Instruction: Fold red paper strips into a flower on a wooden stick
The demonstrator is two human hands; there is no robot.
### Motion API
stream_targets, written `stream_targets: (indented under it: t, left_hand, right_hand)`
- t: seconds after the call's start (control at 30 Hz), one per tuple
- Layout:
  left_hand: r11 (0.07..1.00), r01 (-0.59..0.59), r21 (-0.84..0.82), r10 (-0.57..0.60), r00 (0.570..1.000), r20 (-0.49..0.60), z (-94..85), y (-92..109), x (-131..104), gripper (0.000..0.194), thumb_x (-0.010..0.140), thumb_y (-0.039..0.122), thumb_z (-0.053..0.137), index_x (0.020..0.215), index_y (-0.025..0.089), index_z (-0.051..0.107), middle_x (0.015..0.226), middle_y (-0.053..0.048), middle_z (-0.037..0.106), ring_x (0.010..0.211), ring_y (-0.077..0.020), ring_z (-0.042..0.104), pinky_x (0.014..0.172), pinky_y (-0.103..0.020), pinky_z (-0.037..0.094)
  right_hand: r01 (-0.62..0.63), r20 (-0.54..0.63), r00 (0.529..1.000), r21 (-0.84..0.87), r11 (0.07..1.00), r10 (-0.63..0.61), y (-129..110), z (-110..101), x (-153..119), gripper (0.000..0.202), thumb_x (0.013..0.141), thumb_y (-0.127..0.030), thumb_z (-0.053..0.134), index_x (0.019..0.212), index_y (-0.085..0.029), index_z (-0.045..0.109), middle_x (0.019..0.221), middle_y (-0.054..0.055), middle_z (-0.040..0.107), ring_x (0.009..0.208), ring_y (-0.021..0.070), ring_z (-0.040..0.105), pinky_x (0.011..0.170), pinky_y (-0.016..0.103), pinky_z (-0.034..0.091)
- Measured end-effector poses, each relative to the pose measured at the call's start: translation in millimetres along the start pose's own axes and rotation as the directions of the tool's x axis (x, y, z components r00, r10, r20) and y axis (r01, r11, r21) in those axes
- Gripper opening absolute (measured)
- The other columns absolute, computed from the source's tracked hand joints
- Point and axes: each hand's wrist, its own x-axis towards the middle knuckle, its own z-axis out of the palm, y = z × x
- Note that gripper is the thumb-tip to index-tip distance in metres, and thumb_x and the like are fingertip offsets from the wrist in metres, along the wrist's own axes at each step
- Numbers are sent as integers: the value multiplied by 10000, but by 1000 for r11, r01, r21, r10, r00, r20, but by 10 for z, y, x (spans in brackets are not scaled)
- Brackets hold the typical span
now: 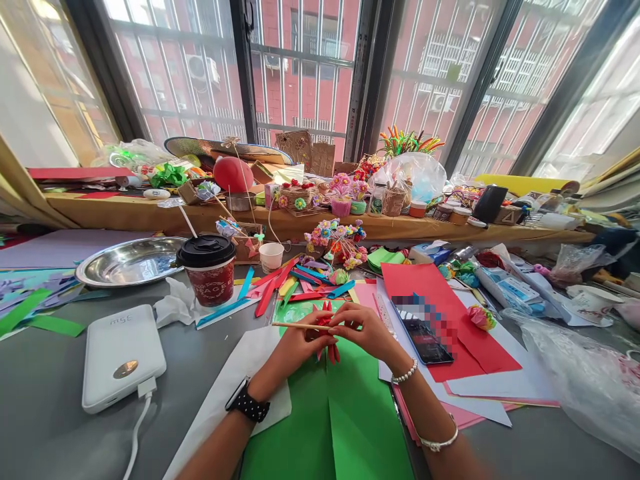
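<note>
While both hands meet over the green paper [365, 407] in the near middle of the desk, I can see a folded red paper piece [333, 353] held between them, its narrow points sticking out to the near and far sides. The left hand [299, 339] has its thumb and fingers closed on the folds, and a thin stick [300, 326] lies across it, pointing left. The right hand [359, 325] has its fingertips drawn together at the stick's right end; whether they also pinch some of the paper, I cannot tell.

The paper looks very light and soft, likely to crease or tear under a hard squeeze, with little slip against dry skin. I judge its gathered middle the safest hold, since the loose points would bend. The stick seems light too, but stiffer, and slim enough to roll; a fingertip pinch near one end suits it.

To the left of the hands lies a white sheet [250, 360], with a lidded cup [206, 270] beyond on the far left and a white power bank [124, 359] nearer. To the right, a phone [423, 330] rests on red sheets [483, 347], just left of a small paper flower [481, 318].
</note>
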Motion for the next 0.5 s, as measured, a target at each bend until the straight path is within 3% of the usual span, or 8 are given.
stream_targets:
  t: [0.17,0.37,0.5]
  left_hand:
    - [997,52,54,-49,997,-65,-42,12,4,556,684,320,588,1184,177,392,710,-11,625,575,-136,564,536,-253,434]
    - [991,11,135,30,954,-299,-168,86,0,436,647,346,620,1039,187,515,928,-50,592,866,-193,563,702,-284,456]
    - [995,25,100,-3,976,-216,-164,124,-12,241,667,349,598,814,158,613,896,-57,618,836,-190,568,730,-280,451]
  right_hand:
    - [0,-54,999,-2,1000,-1,-9,-13,-6,202,749,-348,551,777,-181,661,744,27,550,601,103,492,495,213,389]
    - [10,-111,994,-50,999,-16,21,-41,8,209,751,-360,545,780,-192,666,740,28,569,643,120,518,529,225,416]
    - [16,-87,996,-37,999,-20,32,-37,9,194,753,-350,547,791,-200,663,735,26,578,667,128,530,566,236,441]
